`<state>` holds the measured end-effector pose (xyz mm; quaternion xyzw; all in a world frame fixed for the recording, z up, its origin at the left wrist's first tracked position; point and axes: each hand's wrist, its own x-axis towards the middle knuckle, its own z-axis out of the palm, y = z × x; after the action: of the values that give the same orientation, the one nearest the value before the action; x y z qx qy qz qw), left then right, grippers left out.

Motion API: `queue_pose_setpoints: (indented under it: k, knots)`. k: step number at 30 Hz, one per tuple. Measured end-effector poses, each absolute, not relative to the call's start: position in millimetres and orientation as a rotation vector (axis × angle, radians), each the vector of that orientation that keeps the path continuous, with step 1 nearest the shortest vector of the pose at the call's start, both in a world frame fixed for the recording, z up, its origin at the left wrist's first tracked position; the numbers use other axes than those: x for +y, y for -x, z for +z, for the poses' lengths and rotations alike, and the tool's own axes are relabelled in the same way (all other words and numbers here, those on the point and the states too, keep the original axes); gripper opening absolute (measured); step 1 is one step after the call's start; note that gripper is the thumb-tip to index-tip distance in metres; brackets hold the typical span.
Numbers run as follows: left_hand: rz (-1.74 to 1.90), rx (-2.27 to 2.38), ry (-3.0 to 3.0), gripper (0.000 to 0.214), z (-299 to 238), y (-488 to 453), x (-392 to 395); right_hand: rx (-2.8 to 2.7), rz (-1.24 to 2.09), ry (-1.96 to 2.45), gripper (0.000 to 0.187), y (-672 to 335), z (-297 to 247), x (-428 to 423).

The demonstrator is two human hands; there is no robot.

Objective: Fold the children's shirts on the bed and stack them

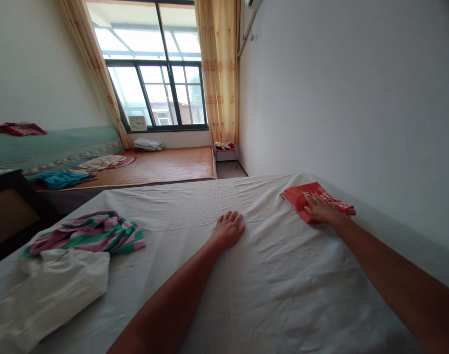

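Note:
My left hand (pixel 230 229) rests palm down on the white bed sheet (pixel 176 275), fingers stretched out and holding nothing. To the right, my right hand (pixel 321 210) lies flat on top of a folded red cloth (pixel 315 191) with pale markings, near the wall side of the bed. Its fingers are extended over the cloth and not wrapped round it. On the left of the bed lie a crumpled green and pink striped garment (pixel 110 231) and, overlapping its near edge, a white garment (pixel 66 290). Both are apart from my hands.
Beyond this bed stands another bed (pixel 173 164) with a brown mat and clothes on it. A small stool (pixel 225 147) is by the curtain (pixel 220 73). The wall (pixel 350 98) runs along the right, and a dark cabinet (pixel 7 211) stands at the left.

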<state>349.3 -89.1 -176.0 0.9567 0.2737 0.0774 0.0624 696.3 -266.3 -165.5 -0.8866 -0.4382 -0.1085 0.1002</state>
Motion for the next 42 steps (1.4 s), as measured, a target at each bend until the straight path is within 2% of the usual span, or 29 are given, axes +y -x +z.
queue_pose_setpoints:
  k: [3,7,11,16,19,22,24,28,33,36,40,42]
  knots:
    - [0.147,0.778,-2.881,0.059,-172.9,-347.4,-91.7,-1.461,-0.368,2.563,0.054,-642.3,-157.7,-233.4]
    - [0.114,0.618,-2.913,0.060,-170.2,-329.4,-93.6,-2.049,-0.126,2.131,0.052,-531.5,-168.7,-187.8]
    - [0.129,0.498,-2.958,0.057,-160.8,-280.8,-87.6,-2.162,-0.022,1.956,0.054,-466.6,-187.4,-173.3]
    - [0.000,0.552,-2.914,0.035,-117.8,-183.8,-70.8,-2.151,-0.099,1.929,0.050,-467.0,-198.1,-175.2]
    - [-0.123,1.099,-2.850,0.024,-80.9,-116.9,-61.3,-2.143,-0.128,1.918,0.050,-470.9,-200.6,-175.1]
    - [-0.416,1.599,-2.766,0.019,-55.7,-56.7,-54.5,-2.138,-0.138,1.911,0.049,-470.0,-202.8,-174.4]
    - [-0.560,1.762,-2.673,0.023,-52.0,-28.3,-53.6,-2.132,-0.137,1.920,0.049,-469.2,-204.0,-173.6]
    - [-0.638,1.784,-2.676,0.016,-66.5,-7.7,-58.6,-2.111,-0.116,1.933,0.049,-467.6,-204.1,-173.1]
    - [-0.576,1.728,-2.715,0.020,-72.7,-14.6,-61.2,-2.127,-0.060,1.863,0.047,-465.4,-200.2,-178.7]
    - [-0.614,1.676,-2.623,0.033,-70.1,-15.9,-61.4,-2.145,-0.030,1.815,0.047,-466.7,-198.4,-183.6]
    - [-0.640,1.584,-2.708,0.024,-73.8,-15.2,-61.0,-2.154,0.021,1.766,0.047,-470.5,-196.3,-187.1]
    - [-0.509,1.500,-2.806,0.020,-73.2,-20.7,-59.6,-2.136,0.058,1.749,0.046,-471.8,-194.6,-186.4]
